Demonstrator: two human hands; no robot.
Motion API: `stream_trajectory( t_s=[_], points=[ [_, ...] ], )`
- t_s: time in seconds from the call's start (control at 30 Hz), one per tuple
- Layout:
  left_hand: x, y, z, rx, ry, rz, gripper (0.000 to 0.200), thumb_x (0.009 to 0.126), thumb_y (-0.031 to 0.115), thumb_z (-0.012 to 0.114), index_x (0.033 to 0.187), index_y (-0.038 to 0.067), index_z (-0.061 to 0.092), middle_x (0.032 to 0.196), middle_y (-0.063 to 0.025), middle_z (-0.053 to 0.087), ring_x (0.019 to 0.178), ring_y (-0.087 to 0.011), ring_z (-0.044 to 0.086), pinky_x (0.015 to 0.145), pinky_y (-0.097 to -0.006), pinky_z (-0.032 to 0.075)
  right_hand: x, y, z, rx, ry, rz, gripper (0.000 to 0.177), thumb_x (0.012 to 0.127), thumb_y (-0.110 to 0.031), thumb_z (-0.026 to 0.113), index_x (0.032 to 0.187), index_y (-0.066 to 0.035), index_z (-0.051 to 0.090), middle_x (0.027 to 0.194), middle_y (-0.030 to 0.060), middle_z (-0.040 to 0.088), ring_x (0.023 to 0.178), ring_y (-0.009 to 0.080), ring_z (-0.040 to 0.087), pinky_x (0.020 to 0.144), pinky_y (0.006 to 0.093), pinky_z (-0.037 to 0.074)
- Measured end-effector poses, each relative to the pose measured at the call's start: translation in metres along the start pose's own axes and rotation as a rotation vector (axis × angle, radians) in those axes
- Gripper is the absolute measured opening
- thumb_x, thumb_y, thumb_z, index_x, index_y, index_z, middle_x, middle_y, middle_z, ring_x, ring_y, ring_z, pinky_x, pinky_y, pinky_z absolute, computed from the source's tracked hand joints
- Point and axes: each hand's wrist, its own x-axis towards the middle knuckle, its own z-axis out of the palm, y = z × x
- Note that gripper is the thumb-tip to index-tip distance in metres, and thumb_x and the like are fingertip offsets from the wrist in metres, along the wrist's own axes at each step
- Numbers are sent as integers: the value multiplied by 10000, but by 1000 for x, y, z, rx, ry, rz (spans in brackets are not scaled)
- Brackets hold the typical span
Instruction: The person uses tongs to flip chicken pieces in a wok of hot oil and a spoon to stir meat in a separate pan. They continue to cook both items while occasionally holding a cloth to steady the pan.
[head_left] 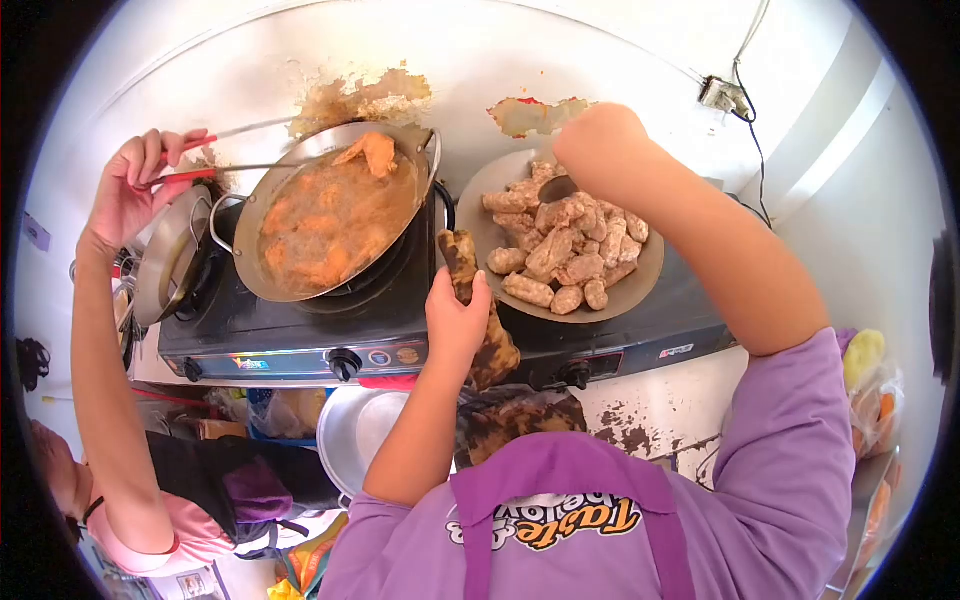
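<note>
My right hand (600, 138) is a fist over the far edge of a wide metal pan (640, 270). Below it shows the rounded metal end of a utensil (557, 189), whose handle is hidden by the hand. Sausage-shaped, flour-coated pieces (560, 250) are heaped in this pan. My left hand (460, 312) is closed around a brown patterned cloth (458, 262) at the pan's left side, near a black handle loop (444, 208). The cloth hangs down past the stove front, and what it covers is hidden.
Left of me, a co-worker's hand (135, 180) holds red-handled tongs (180, 177), lifting a fried piece (372, 153) over a wok (300, 290) of bubbling oil. Another pan (165, 240) stands farther left. Black gas stoves (290, 345) support the pans; a silver pot (355, 430) sits below.
</note>
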Motion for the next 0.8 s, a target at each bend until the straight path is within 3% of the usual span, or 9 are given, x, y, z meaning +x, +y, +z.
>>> stream_trajectory(
  t_s=[0.17, 0.23, 0.37, 0.4, 0.5, 0.53, 0.67, 0.77, 0.8],
  points=[
    [0, -13, 2, 11, 11, 15, 217, 786, 123, 562, 925, -38, 520, 852, -143, 601, 787, -223, 582, 713, -310, 439, 14, -17, 75, -131, -73, -144, 101, 618, -108, 648, 714, -87, 669, 697, 54, 619, 715, 217, 612, 540, 300, 480],
    [3, -12, 1, 52, 4, 53, 219, 787, 123, 562, 928, -39, 519, 854, -145, 602, 791, -225, 584, 716, -309, 439, 8, -6, 49, -45, -168, -172, 60, 633, -85, 624, 682, -81, 657, 681, 59, 618, 679, 215, 608, 531, 316, 476],
    [0, 11, 1, 50, 10, 20, 218, 790, 120, 559, 933, -40, 519, 857, -143, 604, 791, -220, 583, 720, -308, 439, -12, 9, 8, -13, 133, -6, 32, 637, -68, 611, 612, -85, 621, 630, 54, 606, 591, 208, 588, 491, 327, 455],
    [0, 3, 0, 70, 4, 35, 219, 791, 119, 559, 938, -39, 520, 858, -137, 604, 788, -208, 580, 721, -304, 438, -15, 2, 4, 5, 131, 22, 42, 638, -68, 612, 659, -89, 641, 657, 57, 615, 633, 204, 597, 512, 326, 462],
    [-1, 10, -1, 75, -7, 40, 220, 794, 116, 557, 948, -38, 520, 862, -127, 604, 788, -189, 574, 726, -297, 436, 3, -28, 54, -128, 188, -125, 78, 650, -73, 607, 707, -94, 657, 689, 53, 624, 683, 195, 603, 541, 330, 471],
    [-1, 8, 0, 50, -8, 34, 222, 795, 114, 557, 953, -37, 520, 865, -124, 604, 790, -180, 570, 731, -293, 434, 10, -31, 55, -167, -47, -138, 95, 658, -94, 612, 735, -101, 667, 718, 53, 630, 730, 194, 606, 578, 326, 482],
    [2, -2, -1, 38, -14, 45, 220, 798, 110, 552, 960, -36, 519, 876, -124, 601, 803, -175, 567, 739, -287, 430, 9, -6, 30, -67, -55, -94, 91, 666, -115, 613, 738, -101, 666, 721, 49, 631, 741, 194, 610, 589, 314, 486],
    [1, 9, -1, 100, -31, 6, 234, 816, 129, 553, 986, -28, 524, 911, -96, 595, 818, -140, 548, 747, -271, 427, -3, -9, 1, 55, 78, 31, 102, 675, -112, 599, 750, -98, 666, 727, 44, 631, 726, 199, 615, 581, 308, 485],
    [0, 13, 0, 50, -24, 0, 235, 808, 121, 552, 980, -35, 518, 896, -108, 598, 811, -152, 555, 745, -274, 428, 2, -19, 13, -15, 1, -22, 149, 703, -153, 596, 835, -120, 657, 779, 30, 636, 762, 190, 611, 602, 306, 476]
  ],
)
